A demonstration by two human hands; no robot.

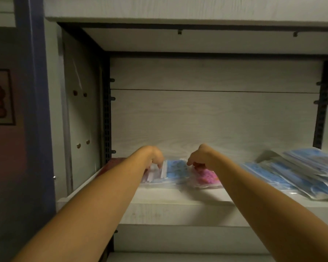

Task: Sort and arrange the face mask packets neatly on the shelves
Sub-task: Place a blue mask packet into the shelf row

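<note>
Both arms reach onto the shelf (178, 197), where the left hand (155, 157) curls down onto the white edge of a blue-patterned packet (175, 171) and the right hand (199, 157) pinches at the top of a pink packet (206, 176) lying just beside it. This looks like the sorting step, parting the colours. Next each packet probably needs squaring into its own pile, the loose heap of blue packets (301, 173) at the right being the likely place for the blue one.
</note>
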